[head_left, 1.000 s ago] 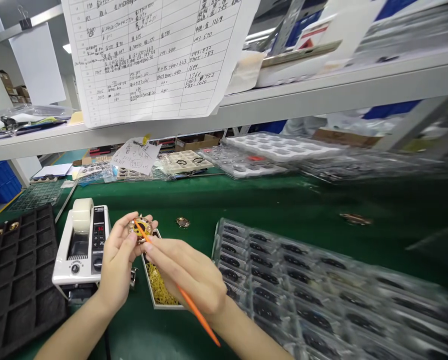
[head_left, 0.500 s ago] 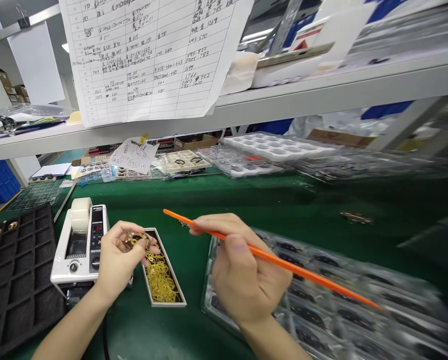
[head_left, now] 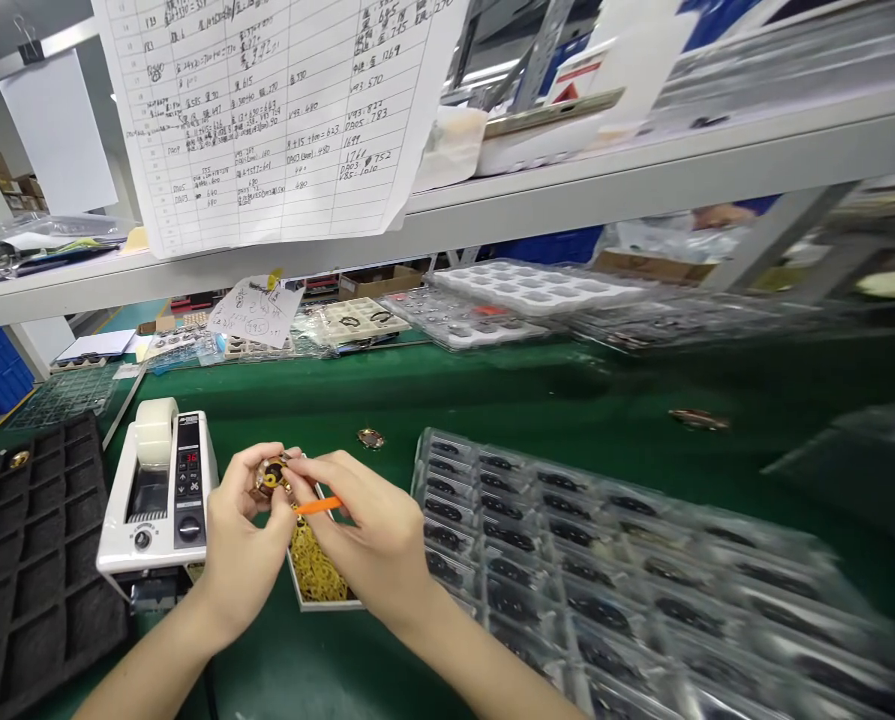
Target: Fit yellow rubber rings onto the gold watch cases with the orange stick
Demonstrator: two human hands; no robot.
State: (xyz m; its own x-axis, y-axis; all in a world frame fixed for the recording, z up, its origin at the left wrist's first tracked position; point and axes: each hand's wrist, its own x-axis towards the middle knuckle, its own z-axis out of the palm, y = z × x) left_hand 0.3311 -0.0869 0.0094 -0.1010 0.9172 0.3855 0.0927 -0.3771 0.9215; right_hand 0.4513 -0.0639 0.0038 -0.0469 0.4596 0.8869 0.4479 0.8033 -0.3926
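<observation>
My left hand point(head_left: 246, 545) holds a small round metal part point(head_left: 273, 474) with a dark centre and a yellow piece in it, pinched between thumb and fingers. Against that part are the fingertips of my right hand point(head_left: 376, 530), which also grips an orange stick point(head_left: 318, 506), mostly covered by the hand. Beneath both hands lies a narrow white-rimmed box point(head_left: 331, 606) full of yellow rings point(head_left: 316, 565). A similar round metal part point(head_left: 370, 438) rests on the green table point(head_left: 267, 660) beyond my right hand.
A white tape dispenser point(head_left: 158, 500) stands left of my hands, beside a black compartment tray point(head_left: 34, 550). Clear plastic trays of dark parts point(head_left: 604, 590) cover the right side. A shelf edge point(head_left: 492, 215) with a hanging written sheet point(head_left: 267, 120) crosses above. Another metal piece point(head_left: 700, 419) lies far right.
My right hand has moved left, from above the clear trays to the round part in my left hand. The orange stick came along and now shows only a short length. The view has shifted slightly.
</observation>
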